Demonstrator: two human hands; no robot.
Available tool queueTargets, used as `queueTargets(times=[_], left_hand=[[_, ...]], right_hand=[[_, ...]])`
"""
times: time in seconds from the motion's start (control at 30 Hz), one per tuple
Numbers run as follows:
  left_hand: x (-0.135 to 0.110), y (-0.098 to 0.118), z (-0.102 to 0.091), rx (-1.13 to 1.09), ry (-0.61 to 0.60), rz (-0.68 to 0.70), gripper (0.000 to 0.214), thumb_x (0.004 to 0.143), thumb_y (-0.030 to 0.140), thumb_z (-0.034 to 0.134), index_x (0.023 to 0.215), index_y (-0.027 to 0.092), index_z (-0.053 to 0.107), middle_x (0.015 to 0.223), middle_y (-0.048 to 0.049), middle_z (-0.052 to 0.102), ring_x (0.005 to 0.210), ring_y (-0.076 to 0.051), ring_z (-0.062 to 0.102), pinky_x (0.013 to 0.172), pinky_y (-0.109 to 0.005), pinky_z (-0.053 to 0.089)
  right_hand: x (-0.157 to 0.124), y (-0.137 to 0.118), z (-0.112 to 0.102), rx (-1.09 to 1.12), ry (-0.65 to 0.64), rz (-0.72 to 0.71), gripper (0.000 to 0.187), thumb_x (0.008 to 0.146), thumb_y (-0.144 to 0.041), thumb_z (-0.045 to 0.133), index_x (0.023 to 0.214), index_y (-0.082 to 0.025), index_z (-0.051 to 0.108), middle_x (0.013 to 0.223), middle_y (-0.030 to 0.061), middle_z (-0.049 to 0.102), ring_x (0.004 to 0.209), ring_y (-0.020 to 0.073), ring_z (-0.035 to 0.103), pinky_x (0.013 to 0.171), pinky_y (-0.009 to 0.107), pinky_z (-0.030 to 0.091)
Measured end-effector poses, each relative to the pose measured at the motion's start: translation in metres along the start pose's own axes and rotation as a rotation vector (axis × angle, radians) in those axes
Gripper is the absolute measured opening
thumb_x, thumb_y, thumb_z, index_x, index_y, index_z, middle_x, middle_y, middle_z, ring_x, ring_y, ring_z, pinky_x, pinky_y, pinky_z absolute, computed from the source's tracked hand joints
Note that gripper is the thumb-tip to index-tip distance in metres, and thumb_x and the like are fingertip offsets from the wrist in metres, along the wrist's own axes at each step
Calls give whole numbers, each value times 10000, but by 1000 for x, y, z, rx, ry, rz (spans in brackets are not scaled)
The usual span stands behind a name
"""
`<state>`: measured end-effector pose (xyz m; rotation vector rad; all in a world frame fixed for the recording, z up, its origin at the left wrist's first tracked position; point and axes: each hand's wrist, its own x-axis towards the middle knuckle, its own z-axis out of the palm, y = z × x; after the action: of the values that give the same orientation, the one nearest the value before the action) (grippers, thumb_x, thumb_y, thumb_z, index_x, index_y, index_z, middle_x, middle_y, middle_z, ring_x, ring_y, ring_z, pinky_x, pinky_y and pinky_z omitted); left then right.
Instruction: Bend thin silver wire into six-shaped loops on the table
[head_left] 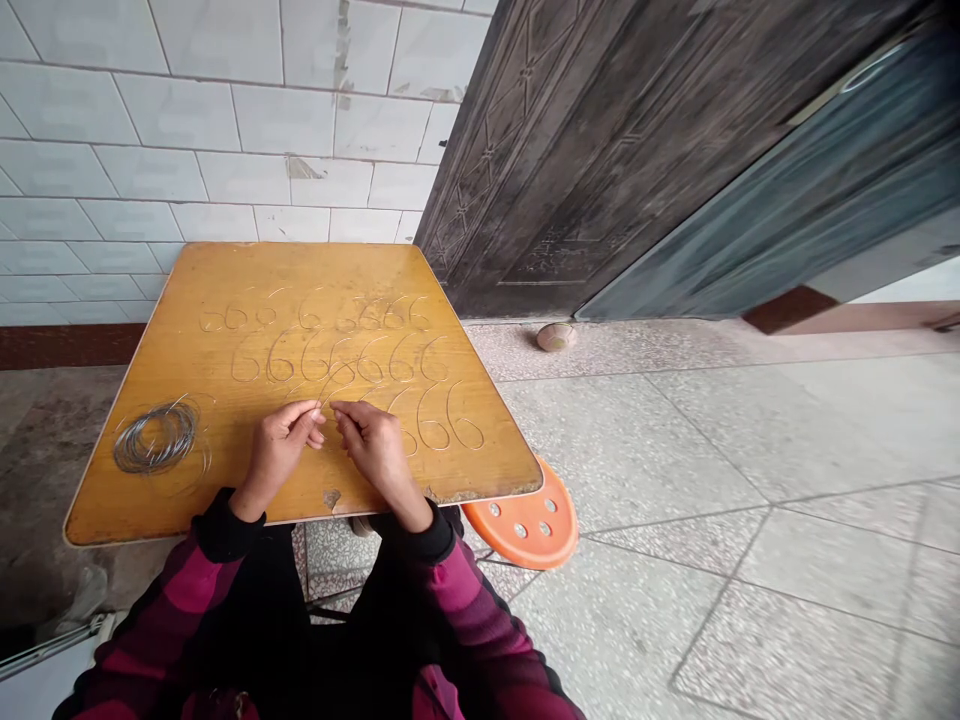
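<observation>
My left hand (pixel 279 447) and my right hand (pixel 373 443) meet over the wooden table (pixel 225 290), fingertips pinched together on a thin piece of wire (pixel 335 384) that curves away from them. Several bent wire loops (pixel 352 355), shaped like sixes, lie in rows on the tabletop just beyond my hands. A coil of grey wire (pixel 156 437) rests on the table to the left of my left hand. My sleeves are pink and black.
An orange plastic stool (pixel 529 525) stands under the table's right front corner. A white tiled wall is behind the table, with a dark carved door to its right. A small round object (pixel 556 337) lies on the speckled floor by the door.
</observation>
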<state>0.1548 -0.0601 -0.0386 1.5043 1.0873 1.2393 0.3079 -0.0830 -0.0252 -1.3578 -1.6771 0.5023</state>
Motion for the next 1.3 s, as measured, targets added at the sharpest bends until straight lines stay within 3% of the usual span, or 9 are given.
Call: queueTargets(times=[0.2,0.33,0.53,0.67,0.77,0.87,0.97,1.13,1.3], left_hand=[[3,7,-1,-174,-33,-181,205,799,345,625,758,145,644,664,-16,658,488,-94,572,472,-216,486],[7,7,-6,-230,22,-241,218,747,359,668,754,143,644,584,16,590,461,-81,513,429,-193,420],[16,14,-57,-3,95,-205,224,702,363,700,698,146,646,512,31,528,440,-89,485,434,-207,393],[18,28,-85,7,123,-206,238,687,367,716,628,158,619,547,9,560,480,-100,517,486,-219,433],[13,35,-77,-93,50,-280,263,661,383,731,614,155,609,550,2,559,490,-106,515,483,-224,427],[2,35,-57,-185,-62,-354,263,643,378,744,624,148,617,547,-2,565,493,-106,513,487,-225,414],[-8,34,-42,-243,-169,-390,254,662,376,733,641,142,636,542,-4,567,487,-99,507,495,-227,394],[-15,34,-35,-285,-239,-404,278,672,396,732,628,142,629,517,3,552,476,-100,500,502,-237,380],[-14,37,-31,-304,-247,-386,272,688,388,727,624,143,627,515,5,548,489,-105,497,517,-247,396]], right_hand=[[0,0,2,91,13,39,225,901,-277,518,975,-183,708,752,50,692,648,144,643,605,259,502],[-5,8,-1,115,24,67,244,885,-342,556,1000,-176,692,740,51,683,639,150,637,585,260,495],[-30,28,-24,44,70,46,216,896,-312,536,947,-176,696,800,59,683,715,165,646,667,288,503],[-43,28,-22,101,86,82,191,890,-294,550,928,-185,702,796,61,683,744,181,648,693,319,515],[-45,12,-4,337,23,90,212,868,-316,596,1023,-212,696,885,68,676,751,173,647,671,317,544],[-41,-3,17,717,-146,120,385,813,-348,672,1188,-274,626,1041,58,638,647,112,618,590,279,569],[-38,-5,29,991,-254,157,495,747,-337,738,1221,-331,595,1155,39,576,694,94,612,601,264,591],[-39,4,30,1059,-278,108,416,701,-258,782,1097,-319,670,1182,23,495,761,95,628,618,248,593],[-38,5,30,1119,-278,123,585,720,-367,760,1262,-356,542,1163,30,528,762,111,620,623,282,600]])
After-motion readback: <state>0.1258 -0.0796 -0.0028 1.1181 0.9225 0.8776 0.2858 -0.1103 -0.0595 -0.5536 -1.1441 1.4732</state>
